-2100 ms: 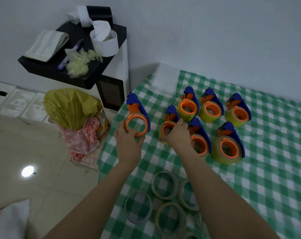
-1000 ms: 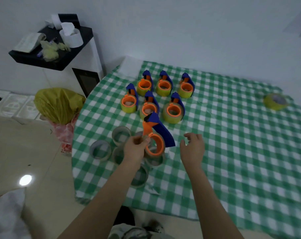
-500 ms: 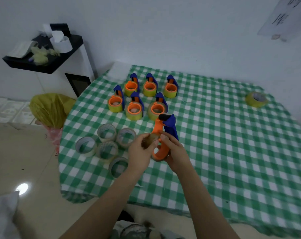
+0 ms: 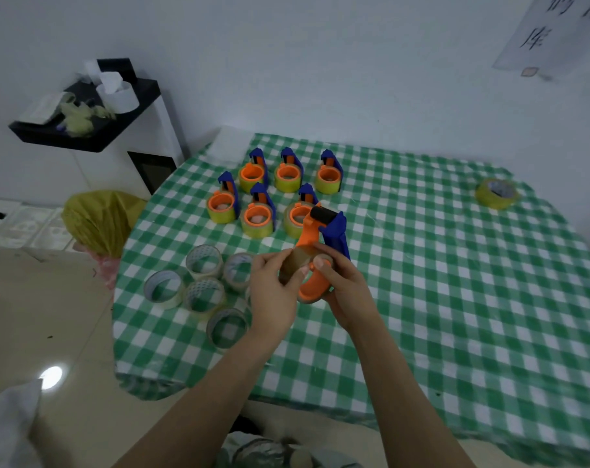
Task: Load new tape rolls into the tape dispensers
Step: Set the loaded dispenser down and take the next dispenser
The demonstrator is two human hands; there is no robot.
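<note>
Orange plastic is filling the middle of the frame: I am holding an orange-and-blue plastic tape dispenser point(image 4: 310, 238) above the green-and-white checked tablecloth point(image 4: 455, 298), with its blue guard and black roller pointing up and away from me. My right hand point(image 4: 346, 292) is gripping the dispenser's orange hoop from the right, fingers curled under it and thumb lying across its near rim. My left hand point(image 4: 273, 292) is pinching a brown cardboard ring point(image 4: 293, 265) between thumb and fingers. That ring is touching the left side of the hoop; whether it is sitting on the hub or partly off it, I cannot tell.

Just above my hands in the frame, six loaded orange-and-blue dispensers point(image 4: 256, 217) are standing upright in two close rows of three, each carrying a yellow roll. Left of my left hand, a cluster of clear tape rolls point(image 4: 204, 295) is lying flat near the cloth's left edge, several of them touching. A lone yellow tape roll point(image 4: 496, 194) is lying well apart at the upper right of the cloth.

At the left edge of the frame a yellow plastic bag point(image 4: 101, 221) is sitting beside the table. A black shelf point(image 4: 84, 138) at the upper left is carrying a white paper roll and pale scraps.
</note>
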